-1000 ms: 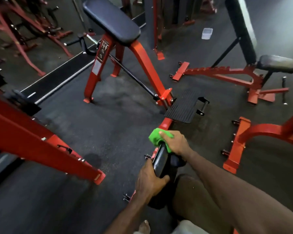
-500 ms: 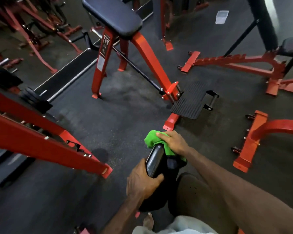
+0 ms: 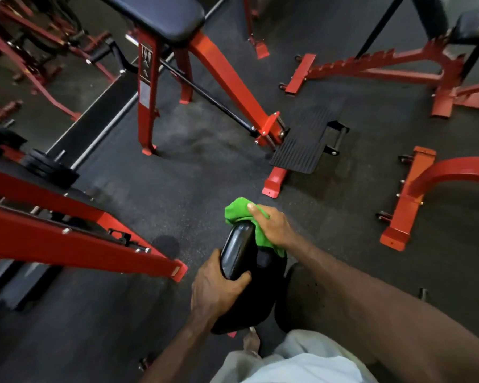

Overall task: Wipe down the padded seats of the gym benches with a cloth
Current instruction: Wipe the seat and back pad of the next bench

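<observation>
A small black padded seat point(image 3: 237, 251) stands close below me, seen nearly edge on. My left hand point(image 3: 215, 291) grips its near end, thumb curled over the pad. My right hand point(image 3: 271, 226) holds a bright green cloth point(image 3: 239, 212) against the far end and right side of the pad. The cloth drapes down the pad's right side. Another black padded bench point(image 3: 161, 15) on a red frame stands at the top centre.
Red machine frames surround me: a long beam point(image 3: 67, 239) at left, a curved foot point(image 3: 415, 194) at right, an adjustable bench base point(image 3: 371, 70) top right. A black ribbed footplate point(image 3: 302, 145) lies ahead. Weight plates point(image 3: 50, 167) sit at left. Dark rubber floor lies between.
The view has shifted back and slightly left. My right hand has drawn the green cloth a little further down the right side of the pad. My left hand keeps its grip.
</observation>
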{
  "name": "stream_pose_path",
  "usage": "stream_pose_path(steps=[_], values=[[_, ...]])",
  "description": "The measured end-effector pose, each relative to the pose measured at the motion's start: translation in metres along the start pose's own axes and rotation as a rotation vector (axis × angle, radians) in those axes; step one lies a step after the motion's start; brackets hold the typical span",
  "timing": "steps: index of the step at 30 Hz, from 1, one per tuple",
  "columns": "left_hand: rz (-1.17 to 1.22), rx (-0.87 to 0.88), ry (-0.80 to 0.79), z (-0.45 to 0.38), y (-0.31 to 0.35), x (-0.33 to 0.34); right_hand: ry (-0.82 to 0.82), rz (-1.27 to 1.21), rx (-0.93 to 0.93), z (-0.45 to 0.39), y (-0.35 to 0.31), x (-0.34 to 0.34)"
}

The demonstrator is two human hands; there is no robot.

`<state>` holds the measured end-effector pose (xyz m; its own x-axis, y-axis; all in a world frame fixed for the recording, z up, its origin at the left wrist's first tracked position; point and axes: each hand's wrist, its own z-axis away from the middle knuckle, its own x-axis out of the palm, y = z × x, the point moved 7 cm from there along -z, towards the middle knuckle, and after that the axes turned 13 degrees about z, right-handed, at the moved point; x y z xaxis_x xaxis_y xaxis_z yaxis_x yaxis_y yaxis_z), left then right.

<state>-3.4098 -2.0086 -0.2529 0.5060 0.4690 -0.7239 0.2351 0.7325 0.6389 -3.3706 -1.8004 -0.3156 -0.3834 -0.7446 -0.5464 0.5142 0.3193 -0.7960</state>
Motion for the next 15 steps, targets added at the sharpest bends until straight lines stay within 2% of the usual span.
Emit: stream_pose_path(steps=[2,4,7,8,9,11,12,13,15], values=[[0.006,0.018,-0.004,0.0,0.001,0.0,-0.053,0.106,0.087,-0.007,0.001,-0.002],[0.022,0.011,0.0,0.0,-0.004,-0.002,-0.008,0.157,-0.05,0.002,-0.025,-0.005],[0.023,0.016,-0.003,-0.003,-0.004,0.001,0.123,0.259,-0.441,0.03,-0.048,-0.001],[0.025,0.015,-0.02,-0.005,-0.005,0.003,0.101,0.279,-0.46,0.027,-0.047,-0.002],[0.067,0.007,-0.053,-0.005,-0.007,0.005,0.079,0.268,-0.39,0.021,-0.044,-0.007],[0.336,-0.029,-0.066,-0.01,-0.015,0.003,0.061,0.265,-0.157,0.008,-0.04,-0.013],[0.557,-0.1,-0.027,-0.013,-0.02,-0.002,0.089,0.29,-0.15,0.012,-0.049,-0.012],[0.77,-0.188,-0.001,-0.017,-0.027,-0.003,0.17,0.331,-0.227,0.02,-0.061,-0.014],[1.104,-0.403,0.036,-0.017,-0.037,0.0,0.299,0.377,-0.546,0.054,-0.078,-0.002]])
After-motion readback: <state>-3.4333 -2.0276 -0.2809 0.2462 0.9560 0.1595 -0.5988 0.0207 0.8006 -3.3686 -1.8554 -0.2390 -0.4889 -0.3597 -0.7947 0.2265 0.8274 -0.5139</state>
